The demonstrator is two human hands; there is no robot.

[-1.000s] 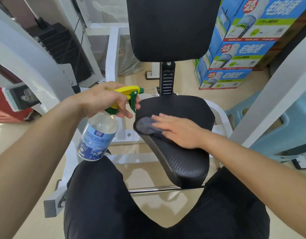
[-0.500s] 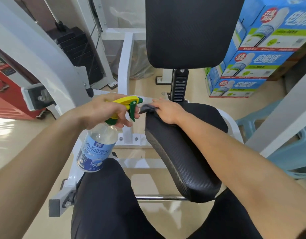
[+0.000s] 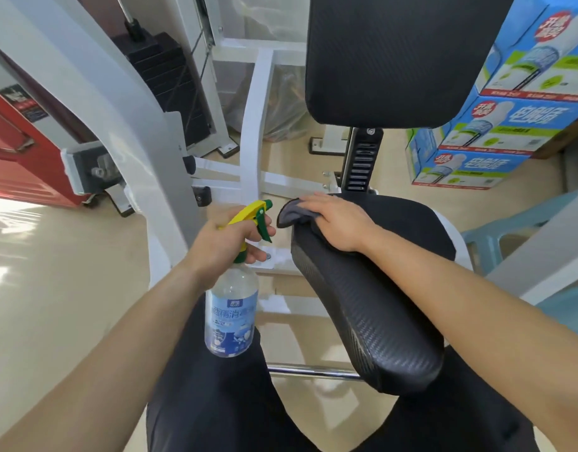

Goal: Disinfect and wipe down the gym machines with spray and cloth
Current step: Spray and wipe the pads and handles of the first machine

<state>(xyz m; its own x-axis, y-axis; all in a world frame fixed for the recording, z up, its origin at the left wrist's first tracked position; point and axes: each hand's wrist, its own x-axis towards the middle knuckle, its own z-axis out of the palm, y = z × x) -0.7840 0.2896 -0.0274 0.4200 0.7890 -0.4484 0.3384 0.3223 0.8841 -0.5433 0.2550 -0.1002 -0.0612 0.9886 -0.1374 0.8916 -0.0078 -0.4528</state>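
Observation:
A black padded seat point(image 3: 372, 305) of a white gym machine fills the middle. My right hand point(image 3: 338, 221) lies flat on a grey cloth point(image 3: 292, 215) at the seat's far left corner, with the cloth folded over the edge. Left of the seat, my left hand point(image 3: 222, 246) grips a clear spray bottle point(image 3: 230, 318) with a blue label and a yellow-green trigger head point(image 3: 255, 213). A finger rests on the trigger. The black backrest pad point(image 3: 398, 57) stands upright behind the seat.
The white machine frame point(image 3: 118, 102) arches on the left, with a black weight stack point(image 3: 170, 79) behind it. Blue cartons point(image 3: 496, 135) are stacked at the right, beside a pale blue plastic stool point(image 3: 509, 236). A chrome bar point(image 3: 313, 371) runs under the seat. My dark-trousered knees sit below.
My right hand has slid the cloth from the seat's middle left to its far left corner. The left hand and bottle stayed beside the seat; the view shifted closer.

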